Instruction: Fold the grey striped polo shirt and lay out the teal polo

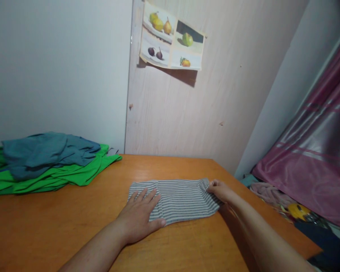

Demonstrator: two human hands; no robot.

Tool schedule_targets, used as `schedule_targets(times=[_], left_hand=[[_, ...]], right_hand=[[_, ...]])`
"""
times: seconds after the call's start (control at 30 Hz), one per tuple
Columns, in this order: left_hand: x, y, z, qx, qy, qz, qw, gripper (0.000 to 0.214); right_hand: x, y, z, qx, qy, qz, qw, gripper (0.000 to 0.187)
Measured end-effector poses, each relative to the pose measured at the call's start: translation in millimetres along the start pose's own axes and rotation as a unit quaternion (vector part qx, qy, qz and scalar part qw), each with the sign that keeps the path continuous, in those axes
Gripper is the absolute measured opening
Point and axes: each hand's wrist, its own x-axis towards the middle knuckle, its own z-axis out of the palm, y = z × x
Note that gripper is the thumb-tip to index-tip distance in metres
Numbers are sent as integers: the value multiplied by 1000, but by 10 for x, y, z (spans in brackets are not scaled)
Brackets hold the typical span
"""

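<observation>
Leftward, clothes (52, 153); right fingers (214, 186) pinch striped cloth (184, 200), left fingers (142, 196) splayed atop; perhaps fabric (269, 193) near curtain (308, 166)

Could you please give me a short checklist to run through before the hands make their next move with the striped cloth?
1. Left hand spread flat on the left part of the striped cloth: ok.
2. Right hand gripping the cloth's right end: ok.
3. Cloth smooth all over: not ok, creased near the right hand.
4. Green cloth and blue-grey cloth apart from the striped one: ok.
5. Underside free of creases: cannot tell, hidden.
</observation>
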Motion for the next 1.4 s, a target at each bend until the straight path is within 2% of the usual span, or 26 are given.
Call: schedule_targets(times=[0.03, 0.07, 0.17, 0.27, 0.43, 0.6, 0.73, 1.1, 1.4], left_hand=[[-3, 6, -7, 0, -2, 0, 1000, 90], [-6, 13, -15, 0, -5, 0, 1000, 90], [-18, 35, -39, 3, -10, -2, 1000, 91], [-28, 50, -50, 1, -9, -2, 1000, 90], [-27, 50, -45, -1, -11, -2, 1000, 91], [-21, 47, -28, -8, -5, 0, 1000, 91], [-17, 46, -9, -10, -3, 2, 1000, 92], [0, 6, 59, -18, 10, 14, 1000, 92], [-16, 38, 15, -17, 1, 11, 1000, 94]], right_hand=[[-11, -50, 12, 8, -2, -9, 1000, 11], [-22, -99, 25, 13, -3, -19, 1000, 15], [-60, -244, 76, 16, -1, -51, 999, 36], [-109, -382, 167, 8, -10, -95, 995, 47], [-209, -543, 455, -33, -45, -162, 985, 54], [-289, -589, 734, -96, -70, -207, 971, 65], [-322, -621, 801, -128, -83, -225, 962, 67], [-382, -800, 721, -145, -92, -239, 956, 63], [-384, -752, 901, -184, -94, -252, 945, 57]])
